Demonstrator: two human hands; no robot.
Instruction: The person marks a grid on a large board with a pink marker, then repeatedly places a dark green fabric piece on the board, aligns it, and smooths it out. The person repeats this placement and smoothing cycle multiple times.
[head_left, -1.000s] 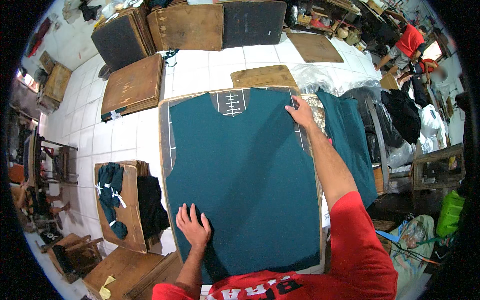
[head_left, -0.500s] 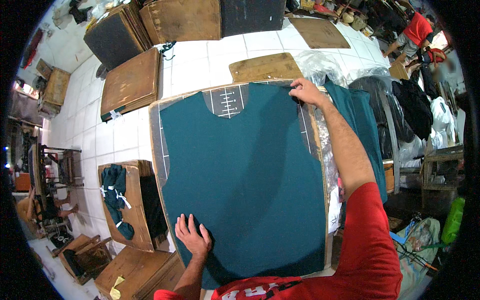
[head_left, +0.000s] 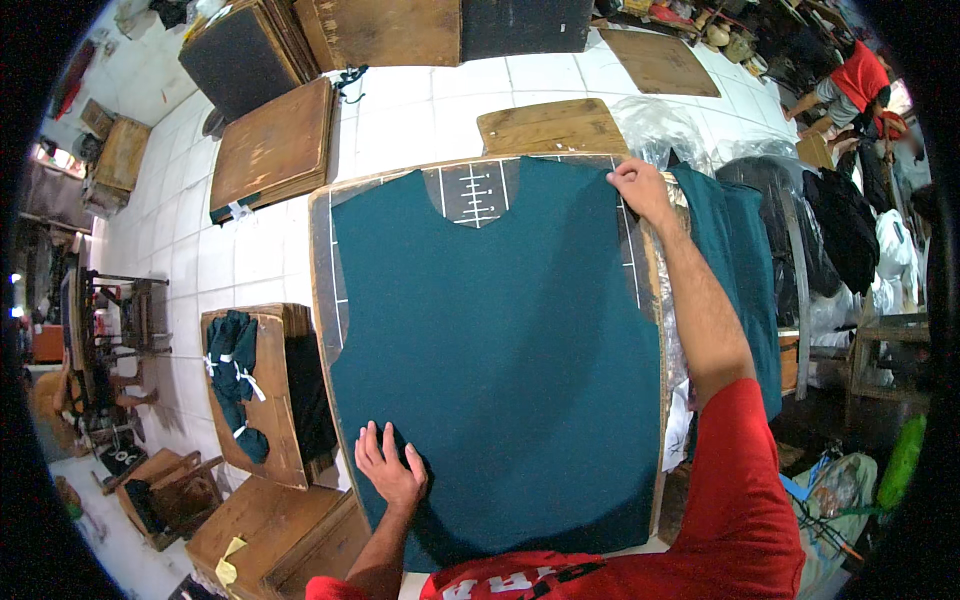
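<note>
A dark green shirt panel [head_left: 500, 340] with a scooped neckline lies flat on a dark board [head_left: 322, 235] with white marking lines and a wooden edge. Fingers pinched together, my right hand [head_left: 640, 188] is at the panel's far right shoulder corner; the fingertips partly cover the cloth there. My left hand [head_left: 391, 468] rests open with spread fingers on the panel's near left side, close to its edge. White ruled marks show through the neck opening.
More green cloth [head_left: 735, 260] hangs at the board's right, beside plastic-wrapped bundles [head_left: 765, 210]. Tied green cloth rolls [head_left: 232, 365] lie on a stack of boards at left. Wooden boards [head_left: 270, 150] stand on the white tiled floor. A person in red [head_left: 860, 78] bends at far right.
The view has shifted slightly, moving the scene rightward. My right fingers have drawn closer together at the shoulder corner. My left hand stays on the panel.
</note>
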